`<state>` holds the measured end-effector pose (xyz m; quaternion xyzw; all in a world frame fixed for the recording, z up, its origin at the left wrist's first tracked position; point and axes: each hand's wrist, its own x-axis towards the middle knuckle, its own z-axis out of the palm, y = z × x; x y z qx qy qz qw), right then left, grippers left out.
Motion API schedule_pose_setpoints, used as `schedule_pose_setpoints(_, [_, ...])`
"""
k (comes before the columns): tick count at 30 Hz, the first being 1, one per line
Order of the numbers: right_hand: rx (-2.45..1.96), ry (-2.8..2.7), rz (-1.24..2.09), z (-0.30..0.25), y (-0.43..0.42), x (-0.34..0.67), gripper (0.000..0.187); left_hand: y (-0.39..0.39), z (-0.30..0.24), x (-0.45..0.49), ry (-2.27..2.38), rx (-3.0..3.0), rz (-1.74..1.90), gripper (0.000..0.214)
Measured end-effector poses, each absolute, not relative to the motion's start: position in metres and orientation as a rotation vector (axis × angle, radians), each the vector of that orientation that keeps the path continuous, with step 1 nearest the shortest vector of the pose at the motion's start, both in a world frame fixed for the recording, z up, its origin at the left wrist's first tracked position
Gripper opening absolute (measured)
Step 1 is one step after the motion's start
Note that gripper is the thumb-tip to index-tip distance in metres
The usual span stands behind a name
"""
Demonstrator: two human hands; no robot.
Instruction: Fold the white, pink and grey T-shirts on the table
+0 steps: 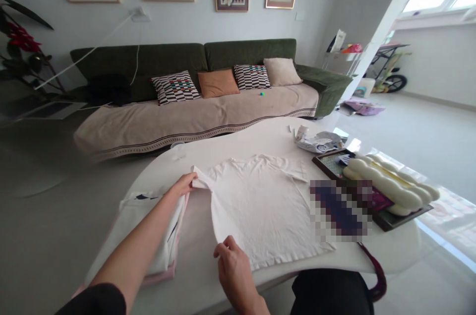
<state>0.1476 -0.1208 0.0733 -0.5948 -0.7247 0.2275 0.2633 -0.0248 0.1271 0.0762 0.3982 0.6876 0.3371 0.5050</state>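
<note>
The white T-shirt (pixel 260 201) lies spread flat in the middle of the pale bench (pixel 390 250). At the shirt's left sleeve the left hand (pixel 182 185) has its fingers closed on the cloth. At the hem corner on that same side the right hand (pixel 232 263) pinches the edge, fingers closed too. Just left of the shirt sits a stack of folded clothes (pixel 148 225) (the left forearm seems to brush it, though the angle is poor). Right of the shirt a tray (pixel 403 220) carries a cream cushion (pixel 390 183). Uneven pull between the two pinches could skew the edge into creases, and the forearm could drag the stack askew
</note>
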Motion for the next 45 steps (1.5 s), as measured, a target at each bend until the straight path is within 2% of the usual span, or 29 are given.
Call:
schedule_pose_setpoints(4, [-1.597,-1.989,0.593,0.067,-0.125,0.153,0.019,0.12,0.085,-0.027,1.585,0.864,0.791,0.007])
schedule_pose_setpoints(9, [-1.594,-1.891,0.643,0.056,-0.128,0.167,0.035,0.123,0.094,-0.014,1.563,0.82,0.858,0.011])
schedule_pose_setpoints(14, [-1.486,-1.725,0.826,0.051,-0.124,0.193,0.038,0.135,0.107,0.02,1.521,0.919,1.069,0.008])
schedule_pose_setpoints(18, [-1.475,-1.646,0.857,0.045,-0.123,0.209,0.038,0.151,0.107,0.077,1.486,1.107,1.19,0.039])
schedule_pose_setpoints(20, [-1.481,-1.595,0.828,0.042,-0.124,0.213,0.037,0.158,0.101,0.109,1.484,1.202,1.173,0.045])
schedule_pose_setpoints(27, [-1.492,-1.565,0.844,0.03,-0.128,0.215,0.04,0.163,0.064,0.172,1.501,1.532,0.936,0.039])
schedule_pose_setpoints(33, [-1.515,-1.575,0.906,0.025,-0.128,0.219,0.043,0.161,0.053,0.131,1.59,1.874,0.822,0.037])
schedule_pose_setpoints(41, [-1.549,-1.772,0.823,0.025,-0.129,0.231,0.047,0.155,0.036,0.086,1.72,2.187,0.281,0.045])
schedule_pose_setpoints(45, [-1.689,-1.949,0.873,0.044,-0.137,0.24,0.038,0.149,0.039,0.101,1.865,2.33,0.165,0.048])
